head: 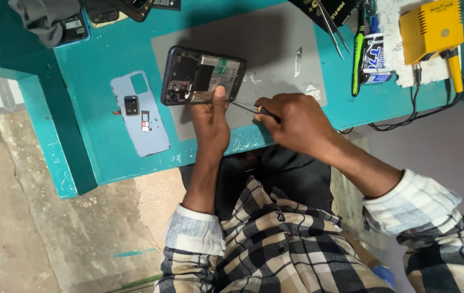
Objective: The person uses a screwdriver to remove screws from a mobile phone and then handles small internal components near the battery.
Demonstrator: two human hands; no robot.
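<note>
Phones (74,24) and grey cloth (45,19) crowd the far left corner of a teal painted workbench (107,146). Nearer the bench's front edge lies a pale blue phone back cover (141,116), flat and apart from the rest.

Right of it, on a grey rubber work mat (275,49), rests the opened black smartphone (202,76), back removed, circuit board and camera modules exposed. The left hand (210,122) steadies it, thumb pressed on the phone's near edge, the other fingers hidden beneath. The right hand (294,122) has its fingers closed around a small black-and-orange precision screwdriver (251,107), whose thin shaft reaches to the phone's lower edge beside the left thumb.

By the look of it, the step in hand is working a screw in the open phone. The next move probably calls for keeping the tip seated and the phone pinned still; the steadying thumb sits very close to the tip and could crowd it.

Further right lie metal tweezers (332,24), a green-handled tool (358,54), and a yellow boxy soldering station (430,27) with black cables (414,111) trailing over the bench edge, all well clear of the hands.
</note>
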